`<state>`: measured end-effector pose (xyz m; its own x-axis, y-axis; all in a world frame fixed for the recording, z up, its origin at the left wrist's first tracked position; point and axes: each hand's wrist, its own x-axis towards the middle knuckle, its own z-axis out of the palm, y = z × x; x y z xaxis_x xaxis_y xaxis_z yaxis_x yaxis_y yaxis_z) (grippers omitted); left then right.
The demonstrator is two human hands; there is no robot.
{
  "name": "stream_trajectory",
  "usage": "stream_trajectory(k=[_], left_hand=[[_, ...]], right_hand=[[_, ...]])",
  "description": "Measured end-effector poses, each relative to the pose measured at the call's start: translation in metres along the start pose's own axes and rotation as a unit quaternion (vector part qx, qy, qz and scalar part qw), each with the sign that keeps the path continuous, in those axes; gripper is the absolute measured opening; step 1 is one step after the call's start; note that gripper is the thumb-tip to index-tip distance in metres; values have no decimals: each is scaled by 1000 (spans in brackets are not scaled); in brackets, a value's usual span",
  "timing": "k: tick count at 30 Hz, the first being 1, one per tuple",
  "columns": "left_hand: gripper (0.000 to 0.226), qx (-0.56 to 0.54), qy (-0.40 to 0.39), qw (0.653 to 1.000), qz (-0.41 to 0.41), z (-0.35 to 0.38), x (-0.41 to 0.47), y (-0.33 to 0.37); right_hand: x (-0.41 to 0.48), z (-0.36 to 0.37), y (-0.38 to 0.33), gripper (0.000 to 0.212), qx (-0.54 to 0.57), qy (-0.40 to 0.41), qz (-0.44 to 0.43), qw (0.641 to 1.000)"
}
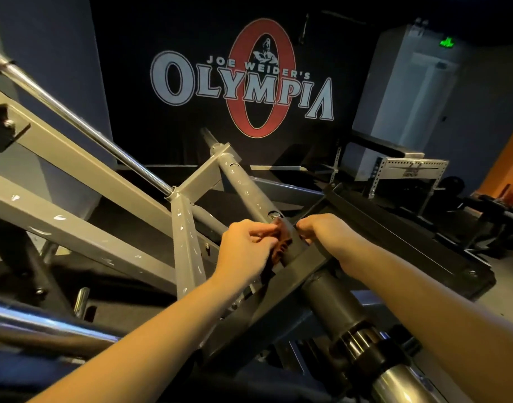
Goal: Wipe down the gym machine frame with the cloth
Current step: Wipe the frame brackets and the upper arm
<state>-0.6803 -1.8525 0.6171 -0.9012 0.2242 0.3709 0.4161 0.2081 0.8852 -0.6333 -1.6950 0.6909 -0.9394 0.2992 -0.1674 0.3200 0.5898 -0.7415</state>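
on the slanted grey tube of the gym machine frame, just below a round metal pin set in its upper face, my two hands meet from either side. my left hand sits on the left flank of the tube, fingers curled, pinching the cloth, a dark reddish-brown rag bunched up against the metal. the cloth lies on the tube between my hands, its lower edge hanging down to the flat black bracket that crosses the tube there. my right hand comes over from the right side, knuckles up, fingers curled down toward the tube close to the cloth. its fingertips are hidden, so i cannot tell whether it grasps the cloth, the tube or nothing at all.

below the bracket the tube runs into a thick black sleeve and then a chrome section near the bottom edge of the view. to the left, grey square beams with chipped paint join at a welded corner, and a long chrome bar slants up from that corner toward the upper left. on the dark wall behind the frame hangs an olympia banner, and a perforated steel rack stands well apart on the right.
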Motion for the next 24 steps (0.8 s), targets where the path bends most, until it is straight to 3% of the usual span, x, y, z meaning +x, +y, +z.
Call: stream_trajectory(k=[3, 11, 15, 18, 20, 24], left_hand=[[24, 30, 22, 999, 20, 3, 11, -9], [21, 78, 96, 989, -82, -2, 115, -31], [23, 126, 13, 992, -5, -8, 86, -17], [22, 166, -87, 978, 89, -17, 74, -3], [23, 184, -106, 971, 113, -17, 87, -2], [20, 222, -112, 962, 116, -8, 144, -9]], right_hand=[[7, -1, -3, 31, -11, -10, 14, 1000], [12, 2, 9, 32, 55, 17, -11, 998], [17, -9, 1, 24, 48, -31, 13, 998], [28, -16, -7, 44, -13, -61, 6, 998], [36, -18, -13, 54, -62, -86, 9, 994], [47, -23, -12, 37, -94, -106, -2, 990]])
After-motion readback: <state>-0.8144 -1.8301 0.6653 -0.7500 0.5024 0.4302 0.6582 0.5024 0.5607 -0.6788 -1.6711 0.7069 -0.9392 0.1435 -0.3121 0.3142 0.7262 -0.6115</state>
